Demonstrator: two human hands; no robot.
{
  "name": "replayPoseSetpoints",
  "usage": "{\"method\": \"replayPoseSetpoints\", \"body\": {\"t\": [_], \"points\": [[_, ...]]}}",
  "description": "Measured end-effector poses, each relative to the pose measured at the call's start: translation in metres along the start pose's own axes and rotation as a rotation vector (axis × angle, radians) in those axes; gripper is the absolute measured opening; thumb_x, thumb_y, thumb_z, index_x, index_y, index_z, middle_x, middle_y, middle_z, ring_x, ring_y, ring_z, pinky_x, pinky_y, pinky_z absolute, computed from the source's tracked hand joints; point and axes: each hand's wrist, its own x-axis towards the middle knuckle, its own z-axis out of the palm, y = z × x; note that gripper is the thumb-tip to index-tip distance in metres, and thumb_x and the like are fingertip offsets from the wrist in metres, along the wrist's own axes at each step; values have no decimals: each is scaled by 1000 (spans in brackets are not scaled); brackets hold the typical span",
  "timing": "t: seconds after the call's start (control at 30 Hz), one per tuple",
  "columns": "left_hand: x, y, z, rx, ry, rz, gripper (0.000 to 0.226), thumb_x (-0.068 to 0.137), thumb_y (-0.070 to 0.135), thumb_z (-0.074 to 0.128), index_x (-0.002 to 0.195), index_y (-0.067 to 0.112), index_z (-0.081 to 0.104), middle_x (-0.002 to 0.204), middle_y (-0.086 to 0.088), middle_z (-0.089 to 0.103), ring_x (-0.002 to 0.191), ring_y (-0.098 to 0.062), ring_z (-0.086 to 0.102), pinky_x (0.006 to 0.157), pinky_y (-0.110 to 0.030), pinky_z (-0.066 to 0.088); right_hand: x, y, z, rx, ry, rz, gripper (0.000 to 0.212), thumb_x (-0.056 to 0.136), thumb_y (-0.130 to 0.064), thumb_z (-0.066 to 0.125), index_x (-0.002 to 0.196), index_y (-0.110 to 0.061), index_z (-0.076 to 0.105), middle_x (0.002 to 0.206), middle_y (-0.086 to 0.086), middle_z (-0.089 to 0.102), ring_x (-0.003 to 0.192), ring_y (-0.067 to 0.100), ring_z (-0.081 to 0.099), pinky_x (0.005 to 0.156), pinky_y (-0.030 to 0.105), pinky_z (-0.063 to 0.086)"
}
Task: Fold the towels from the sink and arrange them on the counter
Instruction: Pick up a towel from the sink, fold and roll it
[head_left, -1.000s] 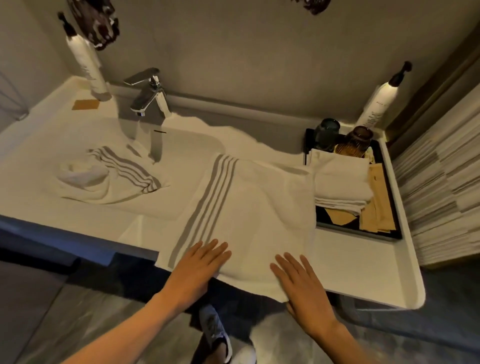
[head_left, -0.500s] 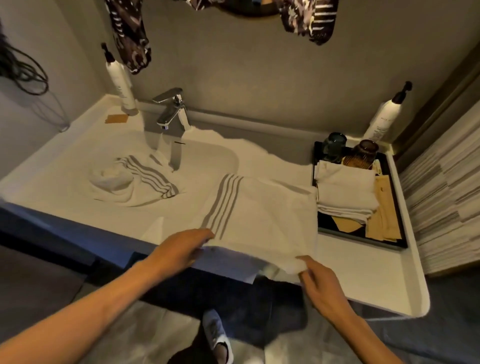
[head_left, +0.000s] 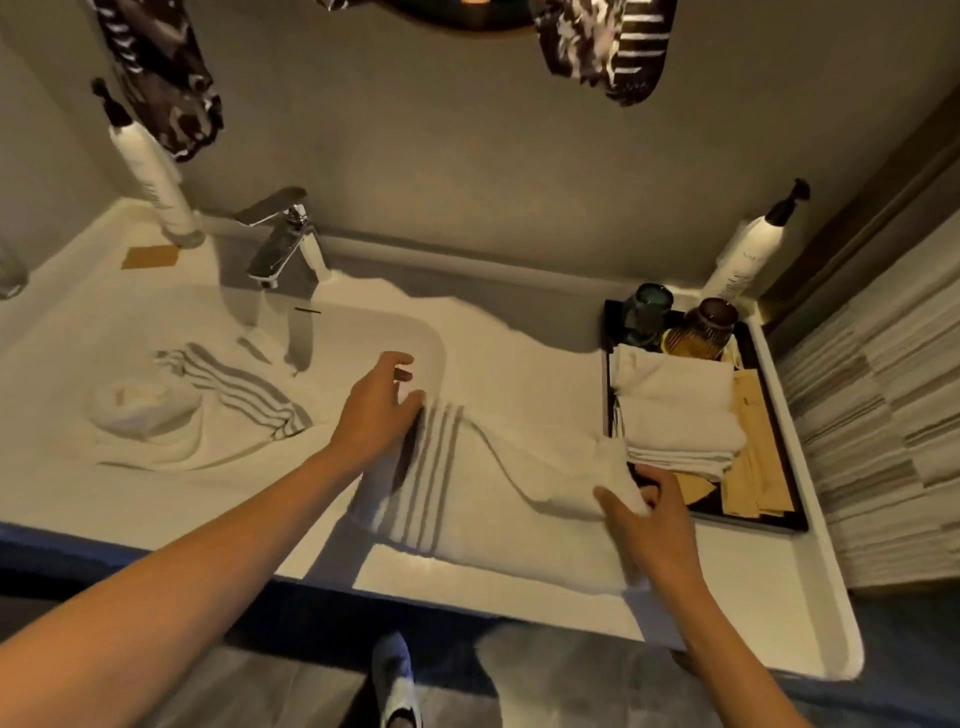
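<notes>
A white towel with grey stripes (head_left: 498, 493) lies folded over on the counter (head_left: 727, 613) right of the sink. My left hand (head_left: 376, 410) pinches its far left corner by the stripes. Its far right corner is gripped by my right hand (head_left: 652, 525), close to the tray. A second striped towel (head_left: 208, 400) lies crumpled in the sink basin (head_left: 62, 332). Folded white towels (head_left: 675, 410) are stacked on a black tray (head_left: 779, 522).
A chrome faucet (head_left: 285, 239) stands behind the basin. Two pump bottles (head_left: 150, 171) (head_left: 748, 249) stand at the back corners. Two dark cups (head_left: 680, 322) and tan packets (head_left: 753, 462) share the tray. A striped wall panel (head_left: 883, 415) is on the right.
Both hands lifted the towel's near edge and carried it away from me over the rest of the towel, folding it in half. The view shifted down and left.
</notes>
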Motion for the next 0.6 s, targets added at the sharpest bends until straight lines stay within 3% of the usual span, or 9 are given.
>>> {"method": "replayPoseSetpoints", "body": {"t": [0.07, 0.1, 0.17, 0.23, 0.33, 0.4, 0.43, 0.53, 0.6], "points": [[-11, 2, 16, 124, 71, 197, 29, 95, 19, 55, 124, 18, 55, 123, -4, 59, 110, -23, 55, 92, -37, 45, -7, 5, 1, -65, 72, -43, 16, 89, -21, 67, 102, -25, 59, 83, -14, 60, 81, 13, 61, 58, 10, 39], [-19, 5, 25, 184, 13, 384, 25, 96, 23, 52, 119, 19, 58, 120, -3, 60, 108, -23, 55, 91, -37, 45, -9, 5, 4, -72, 132, -49, 8, 91, -20, 64, 98, -24, 62, 81, -14, 60, 82, 18, 61, 58, 10, 39], [-42, 2, 44, 281, -244, 709, 27, 97, 30, 47, 114, 18, 64, 117, -2, 63, 105, -24, 58, 91, -36, 45, -12, -1, 11, -54, 235, -48, 8, 95, -23, 58, 99, -21, 65, 82, -9, 63, 85, 22, 63, 61, 12, 40], [-58, -17, 67, 355, -441, 843, 33, 99, 30, 45, 124, 18, 62, 130, -4, 61, 119, -24, 57, 101, -39, 43, -15, -9, 18, -38, 283, -35, 16, 97, -29, 52, 107, -22, 62, 87, -9, 62, 90, 21, 62, 66, 17, 43], [-64, -42, 82, 407, -547, 766, 43, 105, 35, 32, 147, 27, 41, 157, 1, 36, 144, -17, 32, 119, -39, 23, -20, -14, 23, -218, 216, -111, 35, 92, -39, 60, 124, -30, 50, 113, -17, 56, 106, 7, 53, 85, 27, 45], [-63, -46, 83, 425, -545, 753, 46, 106, 39, 27, 150, 29, 33, 161, 4, 26, 148, -15, 22, 120, -38, 14, -18, -4, 23, -530, 80, -212, 48, 87, -39, 67, 130, -29, 48, 121, -13, 54, 108, 5, 50, 86, 26, 42], [-61, -45, 82, 438, -527, 753, 47, 106, 40, 26, 151, 30, 31, 161, 5, 23, 150, -14, 17, 120, -39, 12, -14, 2, 21, -612, 53, -234, 42, 89, -37, 64, 128, -28, 53, 118, -9, 60, 103, 8, 54, 82, 25, 42], [-57, -48, 78, 496, -529, 743, 52, 106, 44, 24, 155, 28, 22, 163, 6, 16, 151, -14, 7, 120, -42, 9, -8, 1, 17, -392, 236, -9, 15, 98, -27, 52, 106, -23, 63, 90, 0, 70, 81, 14, 64, 65, 23, 45], [-57, -54, 77, 519, -553, 742, 54, 105, 46, 21, 156, 29, 15, 164, 8, 8, 152, -13, 1, 120, -41, 5, -8, -4, 17, -228, 353, 101, 14, 100, -23, 48, 95, -22, 61, 79, -1, 65, 79, 21, 63, 61, 18, 41]]}}
